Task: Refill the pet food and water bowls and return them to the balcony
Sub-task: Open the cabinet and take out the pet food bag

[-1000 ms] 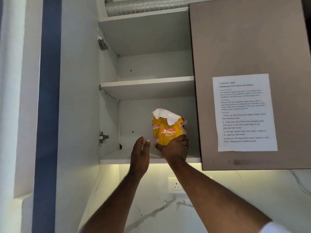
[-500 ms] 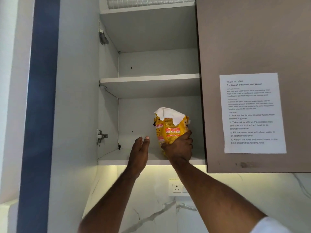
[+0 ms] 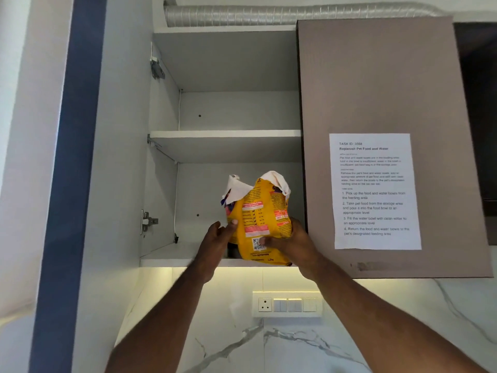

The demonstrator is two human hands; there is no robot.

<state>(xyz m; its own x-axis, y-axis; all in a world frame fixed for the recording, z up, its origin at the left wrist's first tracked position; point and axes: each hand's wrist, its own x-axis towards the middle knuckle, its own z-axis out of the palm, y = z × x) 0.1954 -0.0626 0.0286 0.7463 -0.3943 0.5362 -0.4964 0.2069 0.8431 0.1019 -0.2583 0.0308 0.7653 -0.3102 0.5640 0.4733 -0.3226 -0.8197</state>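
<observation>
A yellow pet food bag [image 3: 259, 211] with a torn white top sits at the front edge of the lowest shelf [image 3: 172, 255] of an open wall cabinet. My right hand [image 3: 290, 242] grips the bag's lower right side, thumb across its front. My left hand [image 3: 216, 238] touches the bag's left side with its fingertips. The bag tilts forward over the shelf edge. No bowls are in view.
The brown cabinet door [image 3: 376, 84] on the right carries a printed task sheet [image 3: 375, 191]. A middle shelf [image 3: 226, 134] stands bare. A silver duct [image 3: 269, 13] runs above. Below are a socket and switch plate [image 3: 287, 305] on a marble wall.
The bag has come forward from deeper on the shelf to its front edge. My left hand has moved right from free air onto the bag's side.
</observation>
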